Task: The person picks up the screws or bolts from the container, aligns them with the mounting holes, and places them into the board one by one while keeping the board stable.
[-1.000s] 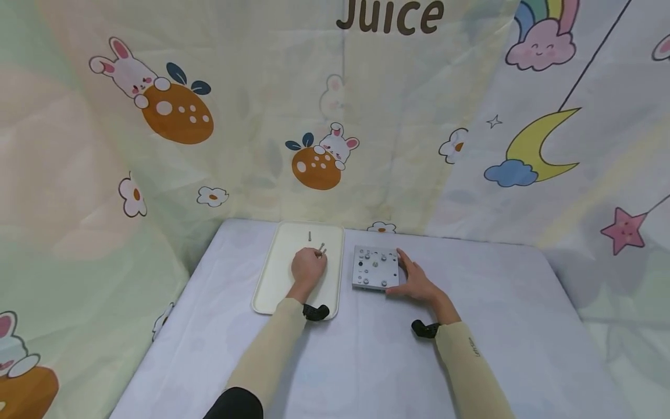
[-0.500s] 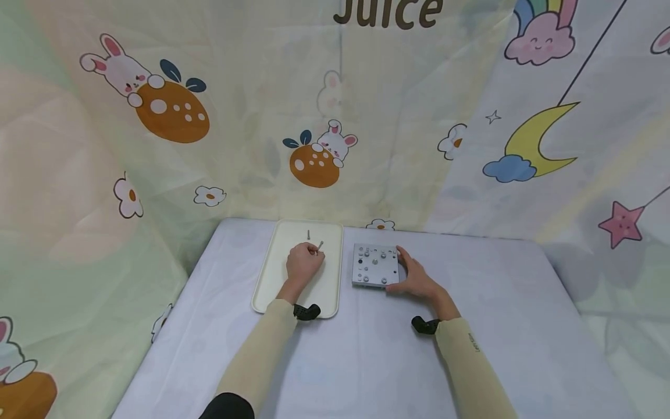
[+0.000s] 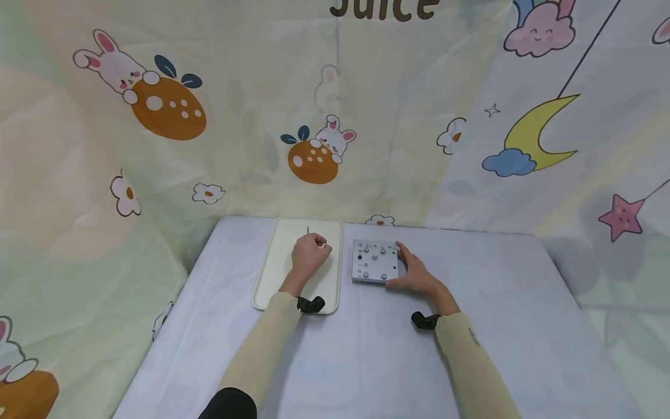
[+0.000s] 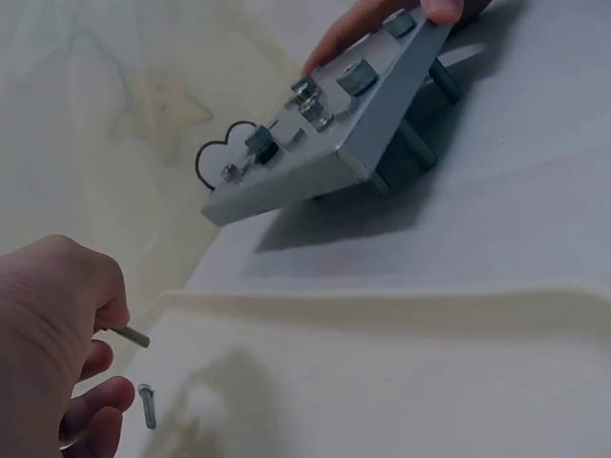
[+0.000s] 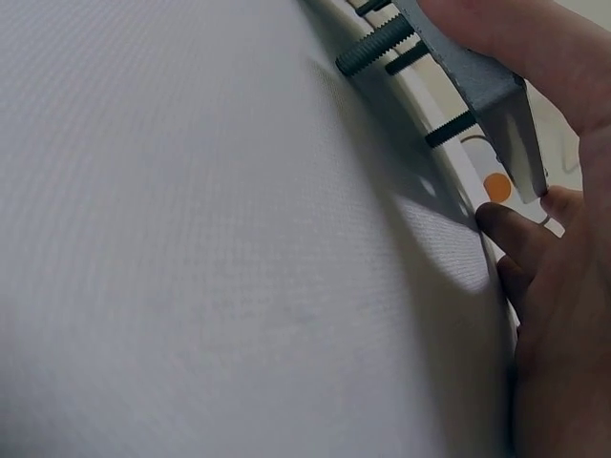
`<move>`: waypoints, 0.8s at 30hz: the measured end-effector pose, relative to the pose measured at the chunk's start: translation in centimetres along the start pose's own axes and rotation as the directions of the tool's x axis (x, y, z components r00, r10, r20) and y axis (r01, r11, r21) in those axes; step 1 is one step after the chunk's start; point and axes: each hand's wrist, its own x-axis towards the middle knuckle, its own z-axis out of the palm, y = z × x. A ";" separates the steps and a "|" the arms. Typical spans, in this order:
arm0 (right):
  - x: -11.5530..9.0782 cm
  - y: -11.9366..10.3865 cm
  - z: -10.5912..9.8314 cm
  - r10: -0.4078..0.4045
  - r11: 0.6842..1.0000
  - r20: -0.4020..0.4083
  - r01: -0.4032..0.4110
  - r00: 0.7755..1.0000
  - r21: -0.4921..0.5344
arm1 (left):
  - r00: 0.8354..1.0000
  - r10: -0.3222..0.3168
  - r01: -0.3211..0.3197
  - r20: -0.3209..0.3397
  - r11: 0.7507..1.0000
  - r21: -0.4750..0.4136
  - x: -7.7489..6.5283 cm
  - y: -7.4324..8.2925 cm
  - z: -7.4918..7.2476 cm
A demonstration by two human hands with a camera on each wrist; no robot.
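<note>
Since half a second ago, the left hand [image 3: 309, 256] has edged toward the right hand [image 3: 419, 276] over one tray [image 3: 324, 297]. Its curled fingers pinch one screw [image 4: 134, 337], partly hidden; a second screw [image 4: 148, 407] lies beyond them. The right hand's spread thumb and fingers grip one metal block [image 3: 374, 267]; the right wrist view reveals at least four bolts [image 5: 374, 46] underneath, the topmost cut off, barely visible from the head.
</note>
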 end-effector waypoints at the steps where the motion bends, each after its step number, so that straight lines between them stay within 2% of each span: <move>1: 0.1 0.0 0.0 0.001 1.000 -0.002 -0.001 1.000 0.000 | 1.000 0.000 0.000 0.018 1.000 0.008 0.1 0.3 0.0; 6: 0.2 0.0 -0.1 0.012 1.000 0.000 -0.012 1.000 -0.003 | 0.993 0.009 -0.016 0.122 0.998 0.056 0.8 2.0 -0.5; 10: 0.2 -0.2 -0.1 0.010 1.000 0.005 -0.010 1.000 -0.010 | 0.984 0.021 -0.042 0.177 0.993 0.113 1.4 3.4 -0.7; 16: -0.2 -0.4 -0.2 0.011 1.000 -0.003 -0.011 1.000 0.013 | 0.957 0.071 -0.109 0.282 0.987 0.121 1.8 6.0 -1.1; 24: -0.2 -0.8 -0.4 0.012 0.999 0.027 -0.013 1.000 0.039 | 0.924 0.096 -0.154 0.369 0.979 0.130 2.7 9.1 -1.3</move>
